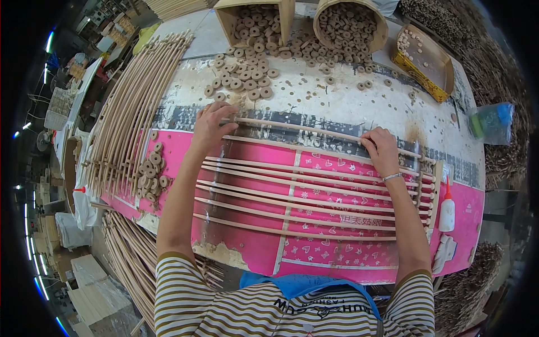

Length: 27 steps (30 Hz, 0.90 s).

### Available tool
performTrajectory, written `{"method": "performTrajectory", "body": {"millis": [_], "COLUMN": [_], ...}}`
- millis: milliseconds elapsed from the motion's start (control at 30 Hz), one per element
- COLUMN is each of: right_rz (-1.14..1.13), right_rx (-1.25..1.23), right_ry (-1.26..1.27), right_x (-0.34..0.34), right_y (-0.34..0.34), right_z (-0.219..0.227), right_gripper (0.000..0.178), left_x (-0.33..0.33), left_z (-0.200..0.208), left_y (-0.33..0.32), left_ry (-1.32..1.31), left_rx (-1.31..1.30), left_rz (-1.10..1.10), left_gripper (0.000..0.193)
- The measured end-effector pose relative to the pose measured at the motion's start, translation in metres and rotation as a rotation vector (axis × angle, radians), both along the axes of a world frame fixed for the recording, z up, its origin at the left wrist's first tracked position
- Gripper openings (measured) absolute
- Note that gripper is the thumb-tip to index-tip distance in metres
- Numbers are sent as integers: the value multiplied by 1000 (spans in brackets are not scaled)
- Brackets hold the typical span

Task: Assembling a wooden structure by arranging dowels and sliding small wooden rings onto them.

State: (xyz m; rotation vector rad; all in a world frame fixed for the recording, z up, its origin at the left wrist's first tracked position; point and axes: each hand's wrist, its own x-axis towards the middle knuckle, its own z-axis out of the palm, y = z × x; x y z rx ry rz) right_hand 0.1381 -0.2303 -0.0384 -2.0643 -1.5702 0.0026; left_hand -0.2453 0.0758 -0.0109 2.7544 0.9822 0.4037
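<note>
A row of thin wooden rods (297, 197) lies roughly parallel across the pink table covering, with right ends meeting a short wooden crossbar (435, 194). My left hand (211, 126) is closed at the left end of the farthest wooden rod (300, 128); its fingertips partly hide that end. Farther along the same rod, my right hand (383, 149) pinches it between thumb and fingers. Small wooden discs with centre holes (150, 173) are heaped left of my left forearm, and more discs (247, 76) lie beyond my left hand.
A square wooden box (220, 22) and a round wooden tub (383, 42) spill discs at the back. Bundled rods (135, 101) lie left; more rods (132, 253) lean below. A yellow tray (421, 67), glue bottle (447, 213) and plastic bag (491, 124) are at the right.
</note>
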Motion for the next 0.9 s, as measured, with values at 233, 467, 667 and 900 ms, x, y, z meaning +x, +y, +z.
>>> {"method": "performTrajectory", "body": {"millis": [233, 467, 667, 900], "right_rz": [6, 4, 142, 155], "right_rx": [46, 132, 113, -13], "right_ry": [3, 9, 80, 135], "right_x": [-2, -10, -27, -37], "right_y": [-9, -16, -20, -15], "right_z": [4, 25, 22, 6], "right_gripper": [24, 26, 20, 15], "left_x": [81, 118, 87, -36], "left_z": [-5, -23, 1, 7], "left_y": [14, 28, 22, 24], "left_ry": [-62, 138, -389, -679], "left_rx": [108, 169, -155, -709], "left_rz": [-99, -23, -32, 341], "left_gripper": [55, 44, 33, 36]}}
